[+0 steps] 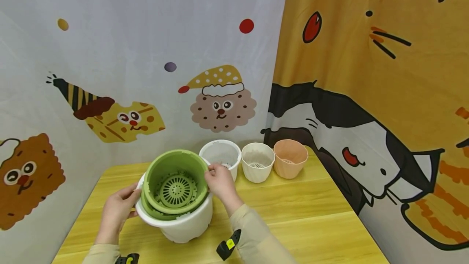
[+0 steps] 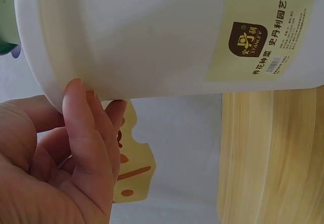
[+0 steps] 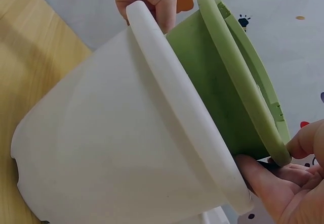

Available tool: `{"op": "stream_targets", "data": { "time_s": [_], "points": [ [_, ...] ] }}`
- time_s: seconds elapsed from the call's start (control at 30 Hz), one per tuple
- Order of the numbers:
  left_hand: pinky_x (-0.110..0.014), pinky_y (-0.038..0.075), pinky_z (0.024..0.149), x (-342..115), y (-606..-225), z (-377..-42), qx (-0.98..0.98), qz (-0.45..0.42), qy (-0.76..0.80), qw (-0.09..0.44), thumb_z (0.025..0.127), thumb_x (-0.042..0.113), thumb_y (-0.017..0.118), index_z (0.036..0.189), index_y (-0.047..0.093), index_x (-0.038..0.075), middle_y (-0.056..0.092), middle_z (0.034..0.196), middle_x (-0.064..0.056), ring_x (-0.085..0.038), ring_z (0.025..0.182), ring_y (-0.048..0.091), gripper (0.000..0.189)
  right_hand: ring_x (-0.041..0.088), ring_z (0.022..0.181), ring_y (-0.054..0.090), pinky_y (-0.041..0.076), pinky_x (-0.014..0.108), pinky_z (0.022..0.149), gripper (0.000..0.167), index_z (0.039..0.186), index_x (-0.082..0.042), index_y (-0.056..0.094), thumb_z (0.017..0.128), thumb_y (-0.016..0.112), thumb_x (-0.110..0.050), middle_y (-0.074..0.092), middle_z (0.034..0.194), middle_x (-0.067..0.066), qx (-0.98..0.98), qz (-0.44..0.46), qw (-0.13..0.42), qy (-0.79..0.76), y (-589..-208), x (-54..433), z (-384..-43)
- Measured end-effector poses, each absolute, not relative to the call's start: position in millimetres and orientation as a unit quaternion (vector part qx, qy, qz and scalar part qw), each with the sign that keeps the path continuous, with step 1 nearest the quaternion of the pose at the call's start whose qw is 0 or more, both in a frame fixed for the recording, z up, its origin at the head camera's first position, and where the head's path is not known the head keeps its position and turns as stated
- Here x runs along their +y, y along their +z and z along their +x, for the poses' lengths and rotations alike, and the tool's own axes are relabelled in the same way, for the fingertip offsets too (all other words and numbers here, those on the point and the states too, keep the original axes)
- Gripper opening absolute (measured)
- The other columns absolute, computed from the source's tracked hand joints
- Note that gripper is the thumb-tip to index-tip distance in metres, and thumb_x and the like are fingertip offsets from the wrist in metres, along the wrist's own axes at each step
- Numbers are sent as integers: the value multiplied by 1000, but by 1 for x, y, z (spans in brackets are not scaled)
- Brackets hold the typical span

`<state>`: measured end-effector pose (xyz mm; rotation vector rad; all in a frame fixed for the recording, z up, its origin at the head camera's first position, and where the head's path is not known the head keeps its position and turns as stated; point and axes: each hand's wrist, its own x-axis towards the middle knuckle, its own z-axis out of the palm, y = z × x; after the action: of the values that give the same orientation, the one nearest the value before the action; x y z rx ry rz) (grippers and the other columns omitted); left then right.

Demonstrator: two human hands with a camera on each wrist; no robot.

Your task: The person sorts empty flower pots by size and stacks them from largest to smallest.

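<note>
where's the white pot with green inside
In the head view, the held white pot is left of centre, between left hand and right hand, nearer than the other white pot.

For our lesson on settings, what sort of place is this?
Probably an indoor corner, perhaps set up for demonstrations: cartoon-printed cloth hangs behind a wood-grain table holding several flowerpots.

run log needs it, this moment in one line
left fingers: grip front white pot rim; right fingers: pinch green pot rim; green pot: partly inside front white pot
</note>
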<state>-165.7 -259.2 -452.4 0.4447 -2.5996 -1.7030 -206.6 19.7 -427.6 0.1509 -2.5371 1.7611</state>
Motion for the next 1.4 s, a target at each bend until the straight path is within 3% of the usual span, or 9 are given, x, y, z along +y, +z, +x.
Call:
{"op": "stream_targets", "data": {
  "time_s": [1.0, 1.2, 1.4],
  "points": [
    [-28, 61, 64, -260, -453, -166, -825, 133, -549, 3, 102, 25, 58, 144, 45, -3, 59, 125, -28, -9, 76, 63, 52, 12, 50, 58, 54, 22, 47, 23, 109, 9, 66, 91, 60, -5, 70, 85, 12, -839, 46, 17, 542, -428, 12, -208],
    [-29, 60, 63, -259, -452, -164, -823, 133, -552, 7, 102, 20, 57, 143, 46, -5, 64, 116, -24, -10, 74, 62, 49, 16, 58, 67, 57, 23, 53, 20, 107, 3, 65, 90, 58, -6, 71, 88, 11, -833, 34, 12, 551, -429, 12, -206],
    [-29, 60, 62, -259, -452, -164, -819, 135, -557, 6, 102, 19, 57, 143, 46, -4, 65, 114, -23, -11, 73, 63, 48, 15, 76, 67, 55, 29, 70, 20, 106, -6, 70, 90, 61, -16, 72, 88, 3, -878, 51, 67, 472, -428, 16, -203]
  ]
}}
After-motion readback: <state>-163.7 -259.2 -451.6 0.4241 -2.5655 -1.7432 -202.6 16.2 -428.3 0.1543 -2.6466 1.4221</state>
